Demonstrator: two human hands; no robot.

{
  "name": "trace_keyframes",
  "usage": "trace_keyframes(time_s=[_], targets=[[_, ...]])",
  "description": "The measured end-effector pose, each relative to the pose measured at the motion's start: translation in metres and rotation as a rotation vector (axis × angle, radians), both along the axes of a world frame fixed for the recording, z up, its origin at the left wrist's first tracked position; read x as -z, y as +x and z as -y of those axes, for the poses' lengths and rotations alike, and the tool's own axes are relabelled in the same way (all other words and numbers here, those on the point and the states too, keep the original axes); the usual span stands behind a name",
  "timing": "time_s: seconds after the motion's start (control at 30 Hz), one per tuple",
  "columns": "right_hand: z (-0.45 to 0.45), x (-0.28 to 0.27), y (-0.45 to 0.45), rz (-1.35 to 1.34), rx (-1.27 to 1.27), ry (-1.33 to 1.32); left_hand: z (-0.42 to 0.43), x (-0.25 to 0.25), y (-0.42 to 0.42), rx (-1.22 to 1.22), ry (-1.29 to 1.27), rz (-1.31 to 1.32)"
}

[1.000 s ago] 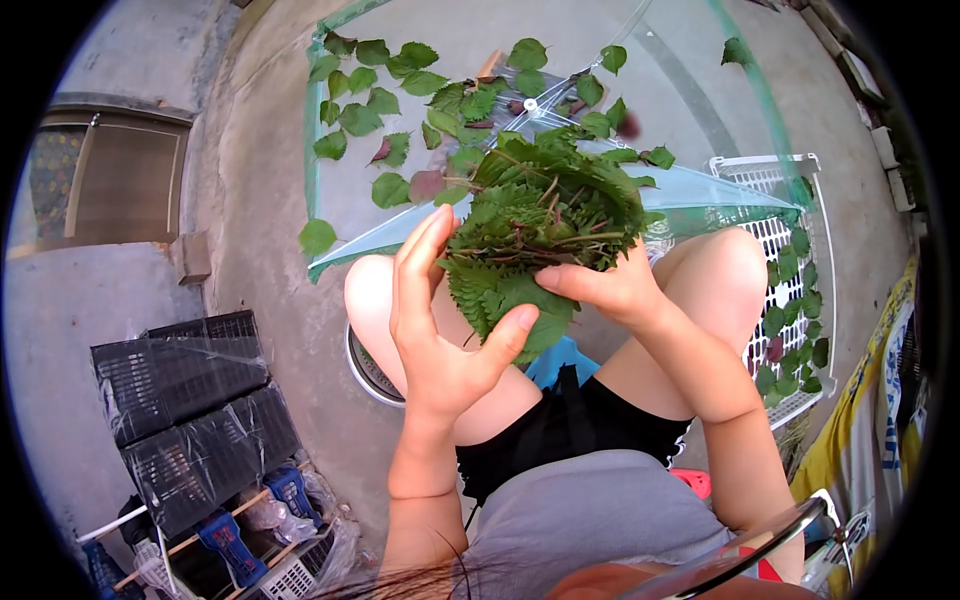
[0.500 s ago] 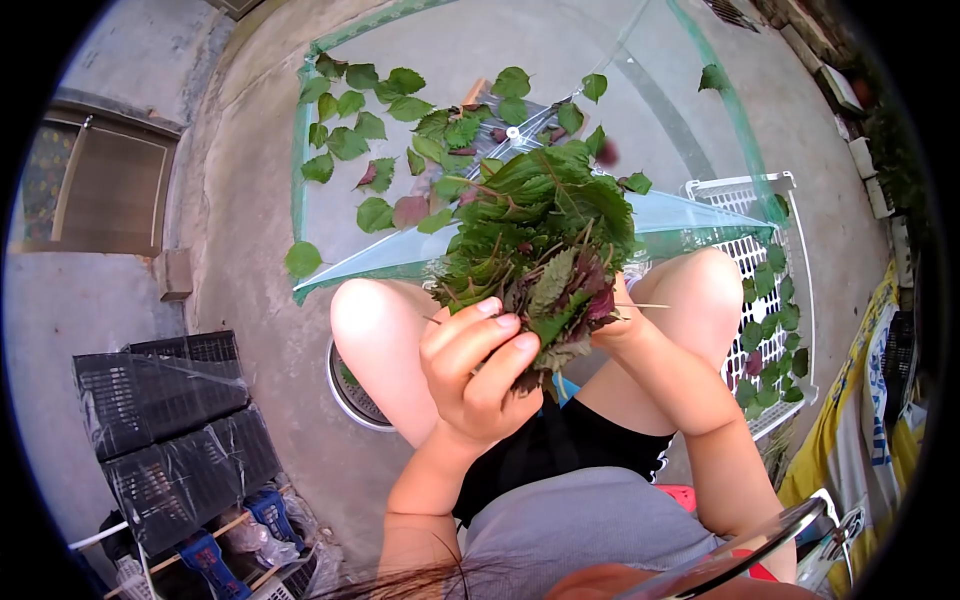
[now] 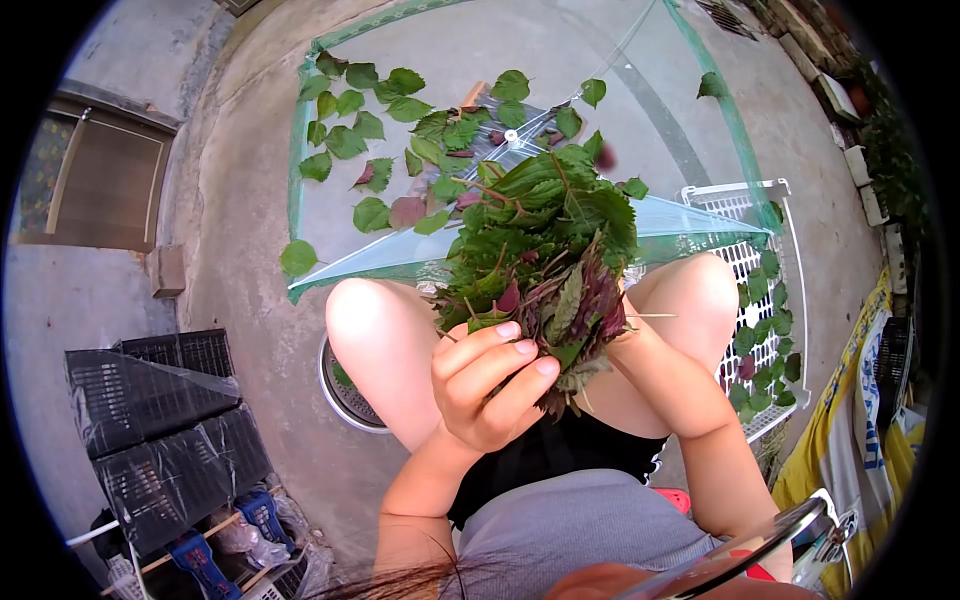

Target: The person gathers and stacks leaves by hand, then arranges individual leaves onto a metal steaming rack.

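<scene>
A thick bunch of green and purple perilla leaves (image 3: 545,235) is held up in front of my lap, with stems poking out at the sides and bottom. My left hand (image 3: 490,385) is closed on its lower left part, fingers curled over the leaves. Against the bunch's right side is my right hand (image 3: 622,335), its fingers mostly hidden behind the leaves. Beyond the bunch, single perilla leaves (image 3: 346,142) lie scattered over a see-through mesh food cover (image 3: 350,258) with green edging and a white hub.
A white plastic crate (image 3: 800,300) with more leaves lies to the right, beside a yellow and white sack (image 3: 840,420). On the left are black crates (image 3: 150,400) wrapped in plastic. A round metal-rimmed container (image 3: 335,390) is partly hidden by my leg.
My left hand and the lower part of the bunch have shifted slightly down and right. More purple leaf undersides show at the front. The scattered leaves lie as before.
</scene>
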State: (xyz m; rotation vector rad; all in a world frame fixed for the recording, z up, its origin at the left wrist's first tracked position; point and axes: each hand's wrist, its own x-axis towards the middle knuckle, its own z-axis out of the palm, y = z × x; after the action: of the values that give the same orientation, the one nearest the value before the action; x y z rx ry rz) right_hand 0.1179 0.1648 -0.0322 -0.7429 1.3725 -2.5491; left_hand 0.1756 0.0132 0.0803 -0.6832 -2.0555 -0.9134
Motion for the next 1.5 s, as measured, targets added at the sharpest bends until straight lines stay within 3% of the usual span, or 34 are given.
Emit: trace_keyframes(time_s=[0.2,0.33,0.5,0.6,0.7,0.8,0.87,1.03,1.13,1.17,1.27,1.3,1.37,1.4,1.47,1.5], targets=[[-0.003,0.003,-0.001,-0.158,0.037,0.03,-0.002,0.001,-0.002,0.008,0.031,0.004],[0.002,-0.002,0.004,0.019,-0.01,-0.07,-0.002,0.001,-0.002,0.017,0.034,0.008],[0.003,0.006,0.003,-0.01,-0.024,-0.179,-0.002,0.0,-0.002,0.006,0.053,0.039],[-0.002,0.001,0.006,0.12,-0.093,-0.192,-0.001,-0.001,-0.002,0.001,0.058,0.052],[-0.004,0.007,0.005,0.051,-0.036,-0.019,-0.002,0.001,-0.002,0.024,0.073,0.034],[0.0,-0.006,0.004,0.054,-0.076,-0.169,-0.002,0.0,0.0,0.013,0.065,0.015],[-0.002,-0.032,0.011,0.367,-0.169,-0.292,0.0,-0.005,0.002,0.016,-0.007,0.043],[-0.001,-0.041,0.008,0.436,-0.122,-0.367,0.005,-0.015,0.01,0.032,0.055,0.011],[-0.003,-0.041,0.008,0.529,-0.165,-0.357,0.01,-0.017,0.007,0.052,0.445,0.081],[-0.003,-0.041,0.009,0.542,-0.172,-0.358,0.013,-0.018,0.007,0.05,0.447,0.08],[-0.003,-0.035,0.009,0.488,-0.197,-0.338,0.019,-0.031,0.003,0.122,0.789,0.45],[-0.001,-0.022,0.006,0.326,-0.201,-0.32,0.022,-0.036,0.001,0.119,0.789,0.449],[-0.007,-0.013,0.003,0.166,-0.206,-0.302,0.03,-0.044,-0.001,0.193,0.779,0.69],[-0.014,-0.012,0.002,0.651,-0.329,-0.418,0.029,-0.048,-0.001,0.146,0.78,0.704],[-0.018,-0.012,0.002,1.141,-0.447,-0.524,0.032,-0.052,0.001,0.104,0.694,0.744],[-0.018,-0.011,0.004,0.687,-0.413,-0.385,0.033,-0.054,0.001,0.065,0.607,0.782]])
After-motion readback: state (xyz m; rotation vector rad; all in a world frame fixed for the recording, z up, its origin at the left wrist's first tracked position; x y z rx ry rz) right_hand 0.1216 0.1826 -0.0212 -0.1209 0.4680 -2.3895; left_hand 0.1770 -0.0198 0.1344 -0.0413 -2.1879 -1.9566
